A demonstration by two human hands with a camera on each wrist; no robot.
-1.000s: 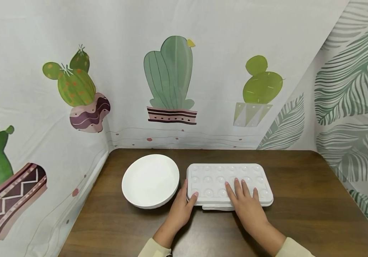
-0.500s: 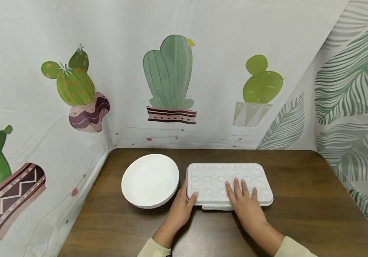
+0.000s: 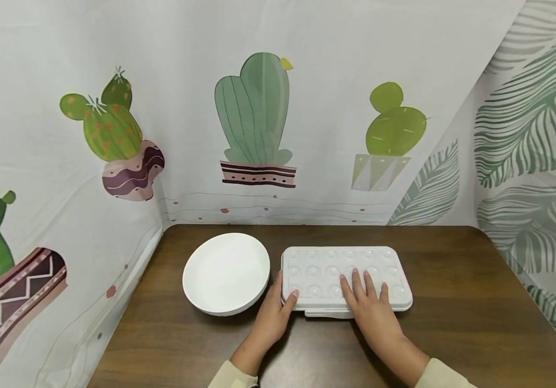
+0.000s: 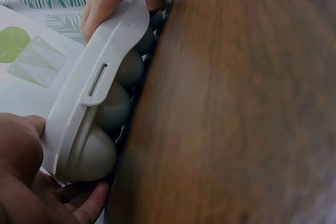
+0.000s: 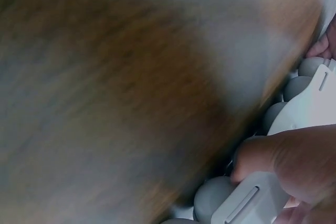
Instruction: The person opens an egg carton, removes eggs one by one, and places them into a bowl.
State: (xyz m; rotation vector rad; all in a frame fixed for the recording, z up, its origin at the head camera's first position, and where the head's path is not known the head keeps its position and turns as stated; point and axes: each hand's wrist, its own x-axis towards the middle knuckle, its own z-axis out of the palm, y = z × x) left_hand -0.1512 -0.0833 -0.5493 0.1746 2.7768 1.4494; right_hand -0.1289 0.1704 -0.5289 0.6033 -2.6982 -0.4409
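- The box (image 3: 305, 280), white and oblong, is set on the table (image 3: 472, 307), right of the bowl (image 3: 227, 272); one long side is turned towards the person; its lid (image 3: 324, 254) is down and is marked with three rows of round bumps.
- The left end of the box is held by the left hand (image 3: 272, 319); the thumb is laid on the lid at the near corner, and the fingers are run along the end wall; in the left wrist view, fingertips are seen below that corner.
- The near edge of the box is straddled and held by the right hand (image 3: 375, 313); four fingers are spread across the lid, right of its middle; the thumb is bent down over the edge, as is shown in the right wrist view.
- Rounded cups (image 4: 113, 106) are lined up beneath the rim along the near side; a slotted tab (image 4: 99, 81) is seen there too.
- The bowl, white and round, is placed just beside the box, near the left fingertips; a narrow gap is left between bowl and box.
- Pale sleeves (image 3: 445, 375) are worn on both arms.
- The table, brown and wood-grained, is backed by a white cloth (image 3: 331, 43); it is printed with potted cacti (image 3: 264, 113) and, at right, large leaves (image 3: 532, 116).
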